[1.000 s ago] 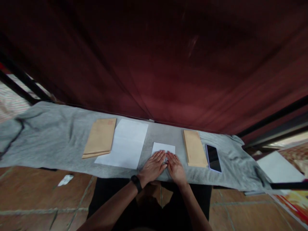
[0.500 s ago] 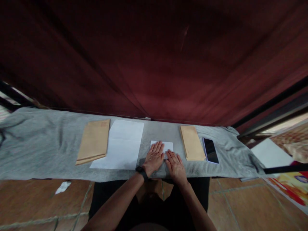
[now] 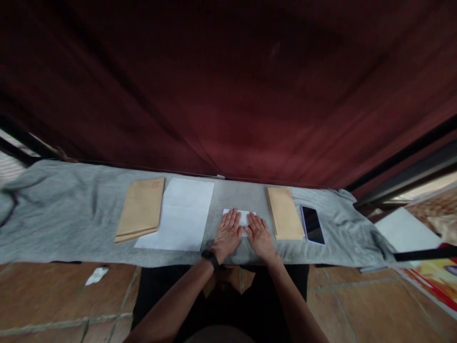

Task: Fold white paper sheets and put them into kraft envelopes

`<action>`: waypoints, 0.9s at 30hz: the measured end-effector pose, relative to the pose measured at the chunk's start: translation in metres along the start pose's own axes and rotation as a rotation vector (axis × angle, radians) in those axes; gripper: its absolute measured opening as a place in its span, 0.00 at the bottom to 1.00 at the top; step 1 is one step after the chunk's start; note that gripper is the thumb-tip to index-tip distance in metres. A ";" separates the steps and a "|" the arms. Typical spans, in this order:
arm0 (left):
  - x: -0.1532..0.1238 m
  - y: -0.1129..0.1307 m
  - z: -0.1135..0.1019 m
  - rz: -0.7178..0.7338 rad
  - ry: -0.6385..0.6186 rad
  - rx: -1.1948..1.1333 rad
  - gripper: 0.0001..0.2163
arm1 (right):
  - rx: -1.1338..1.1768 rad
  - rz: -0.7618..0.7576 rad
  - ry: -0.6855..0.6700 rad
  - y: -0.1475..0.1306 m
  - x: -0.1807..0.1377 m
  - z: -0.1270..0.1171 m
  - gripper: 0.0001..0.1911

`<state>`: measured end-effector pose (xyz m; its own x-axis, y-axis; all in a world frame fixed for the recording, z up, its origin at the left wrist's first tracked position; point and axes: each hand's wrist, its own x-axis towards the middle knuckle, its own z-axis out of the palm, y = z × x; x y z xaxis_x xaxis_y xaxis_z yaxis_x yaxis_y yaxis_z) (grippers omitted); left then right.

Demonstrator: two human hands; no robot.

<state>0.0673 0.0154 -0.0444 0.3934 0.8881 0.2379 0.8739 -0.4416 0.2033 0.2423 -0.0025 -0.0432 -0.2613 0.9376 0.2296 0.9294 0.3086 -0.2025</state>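
A small folded white paper (image 3: 244, 216) lies on the grey cloth (image 3: 71, 214) in front of me. My left hand (image 3: 227, 234) rests flat on its left part, fingers stretched out and close together. My right hand (image 3: 260, 236) lies flat on its right part, fingers spread. Both palms press down and cover most of the paper; only its far edge shows. A black band sits on my left wrist.
Left of the hands lie a white sheet (image 3: 181, 214) and a brown envelope (image 3: 140, 209). To the right are a second brown envelope (image 3: 284, 212) and a dark phone (image 3: 312, 225). A dark red curtain (image 3: 228, 85) hangs behind. The floor is tiled.
Both hands have slid a little farther over the folded paper, so less of it shows. The view has shifted slightly.
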 end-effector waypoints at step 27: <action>-0.016 0.031 -0.011 0.202 -0.084 -0.101 0.25 | -0.034 0.076 0.027 0.016 -0.006 -0.001 0.28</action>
<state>0.0847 -0.0136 -0.0317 0.5836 0.7859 0.2044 0.7436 -0.6184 0.2544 0.2585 -0.0033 -0.0472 -0.1827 0.9534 0.2401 0.9548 0.2304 -0.1880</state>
